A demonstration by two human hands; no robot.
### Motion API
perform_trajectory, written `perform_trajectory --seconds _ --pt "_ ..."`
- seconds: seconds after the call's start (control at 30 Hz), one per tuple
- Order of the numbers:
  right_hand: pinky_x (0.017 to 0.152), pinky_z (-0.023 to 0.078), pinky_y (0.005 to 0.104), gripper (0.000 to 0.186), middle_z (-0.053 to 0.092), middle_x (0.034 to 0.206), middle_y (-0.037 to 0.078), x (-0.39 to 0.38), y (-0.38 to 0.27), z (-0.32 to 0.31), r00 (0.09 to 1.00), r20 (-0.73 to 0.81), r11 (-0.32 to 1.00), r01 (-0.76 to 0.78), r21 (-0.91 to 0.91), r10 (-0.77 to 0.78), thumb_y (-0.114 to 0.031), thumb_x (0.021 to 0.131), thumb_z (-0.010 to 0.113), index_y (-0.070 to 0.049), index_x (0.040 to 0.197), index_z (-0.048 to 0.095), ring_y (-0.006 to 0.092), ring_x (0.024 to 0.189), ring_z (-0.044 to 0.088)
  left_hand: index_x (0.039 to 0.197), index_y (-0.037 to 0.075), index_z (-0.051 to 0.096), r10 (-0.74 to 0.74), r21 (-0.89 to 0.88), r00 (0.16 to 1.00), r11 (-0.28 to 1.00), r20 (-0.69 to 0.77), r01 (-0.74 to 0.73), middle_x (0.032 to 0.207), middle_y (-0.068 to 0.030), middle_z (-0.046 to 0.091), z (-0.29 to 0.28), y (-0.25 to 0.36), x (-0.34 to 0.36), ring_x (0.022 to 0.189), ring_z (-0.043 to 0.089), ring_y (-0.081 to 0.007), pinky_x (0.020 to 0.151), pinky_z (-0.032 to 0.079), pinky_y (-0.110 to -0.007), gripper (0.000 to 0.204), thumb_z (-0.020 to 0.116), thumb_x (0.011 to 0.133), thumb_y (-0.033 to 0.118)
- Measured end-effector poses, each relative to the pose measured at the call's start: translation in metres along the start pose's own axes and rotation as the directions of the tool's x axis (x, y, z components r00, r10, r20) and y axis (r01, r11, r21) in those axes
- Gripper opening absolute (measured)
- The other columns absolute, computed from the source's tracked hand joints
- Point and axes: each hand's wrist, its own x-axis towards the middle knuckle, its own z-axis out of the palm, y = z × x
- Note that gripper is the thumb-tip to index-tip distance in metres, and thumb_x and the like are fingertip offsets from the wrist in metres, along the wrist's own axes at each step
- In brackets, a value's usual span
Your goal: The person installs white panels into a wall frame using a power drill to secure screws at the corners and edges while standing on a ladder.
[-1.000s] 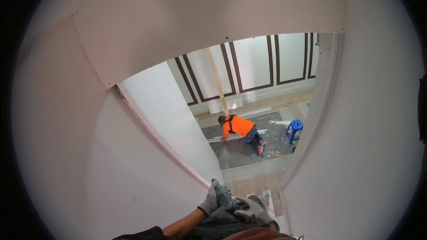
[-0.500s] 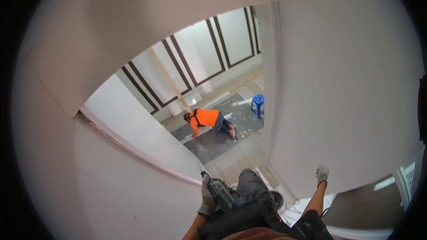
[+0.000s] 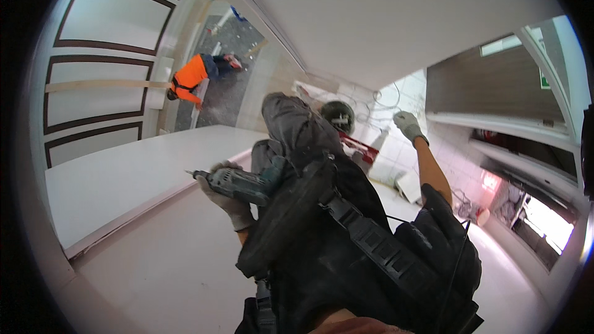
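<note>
In my gloved left hand (image 3: 229, 201) is a dark green power drill (image 3: 238, 184), its thin bit pointing left. The hand is closed round the drill's body, in front of my waist. Below the bit runs the edge of a white panel (image 3: 154, 158). My gloved right hand (image 3: 408, 126) is stretched out to the right with its fingers curled. Whatever it holds, if anything, is hidden. A black bag with straps and a buckle (image 3: 337, 207) hangs across my body.
A co-worker in an orange top (image 3: 190, 74) kneels on a grey floor sheet (image 3: 226, 89) at the far left. A dark bucket (image 3: 337, 116) stands beyond my legs, with loose cables (image 3: 387, 96) on pale tiles. A white wall (image 3: 396, 18) rises ahead.
My view has swung down and to the right. The co-worker now appears farther left, and more of the tiled floor shows. The drill remains in my left hand.
</note>
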Motion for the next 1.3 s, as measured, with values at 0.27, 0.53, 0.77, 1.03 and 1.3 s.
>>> perform_trajectory --seconds 0.27,0.53,0.77,1.03,1.3 --pt "0.076 0.056 0.0389 0.039 0.075 0.080 0.010 -0.020 -0.055 0.062 0.988 0.153 0.976 -0.023 0.215 -0.011 -0.040 0.090 0.063 -0.004 0.094 0.076 0.0211 0.077 0.071 0.110 0.001 0.067 -0.015 0.030 0.999 0.999 0.035 0.014 0.103 -0.0168 0.069 0.012 0.006 -0.002 0.092 0.068 -0.0312 0.085 0.057 -0.044 0.073 0.040 0.107 0.068" --pt "0.088 0.056 0.0446 0.039 0.077 0.100 0.018 0.051 -0.092 0.121 0.922 0.386 0.995 0.013 -0.096 0.025 -0.040 0.087 0.064 -0.006 0.099 0.077 0.0326 0.097 0.072 0.109 0.001 0.067 -0.090 0.060 0.987 0.993 -0.135 0.099 0.099 -0.0155 0.068 0.002 0.001 0.022 0.086 0.067 -0.0305 0.081 0.059 -0.043 0.071 0.041 0.107 0.067" --pt "0.095 0.056 0.0426 0.038 0.079 0.108 0.014 0.089 -0.073 0.200 0.907 0.402 0.982 -0.056 -0.183 0.127 -0.040 0.088 0.066 -0.011 0.106 0.081 0.0311 0.107 0.073 0.104 0.001 0.069 -0.374 -0.063 0.872 0.925 -0.317 0.374 0.093 -0.0145 0.066 -0.030 -0.013 0.081 0.083 0.066 -0.0301 0.077 0.059 -0.044 0.071 0.045 0.105 0.068" --pt "0.097 0.055 0.0440 0.033 0.077 0.112 0.016 0.096 -0.051 0.277 0.890 0.355 0.937 -0.183 -0.298 0.286 -0.032 0.088 0.065 -0.011 0.110 0.079 0.0348 0.111 0.072 0.097 0.006 0.061 -0.607 -0.233 0.682 0.792 -0.408 0.565 0.088 -0.0099 0.065 -0.039 -0.017 0.147 0.078 0.067 -0.0251 0.069 0.059 -0.040 0.055 0.054 0.106 0.060" --pt "0.103 0.055 0.0464 0.035 0.075 0.122 0.015 0.108 -0.026 0.310 0.881 0.313 0.900 -0.229 -0.372 0.354 -0.035 0.091 0.066 -0.017 0.120 0.076 0.0365 0.119 0.069 0.100 0.009 0.064 -0.730 -0.235 0.590 0.676 -0.345 0.698 0.089 -0.0107 0.067 -0.043 -0.029 0.189 0.078 0.064 -0.0276 0.068 0.056 -0.043 0.056 0.044 0.109 0.061"
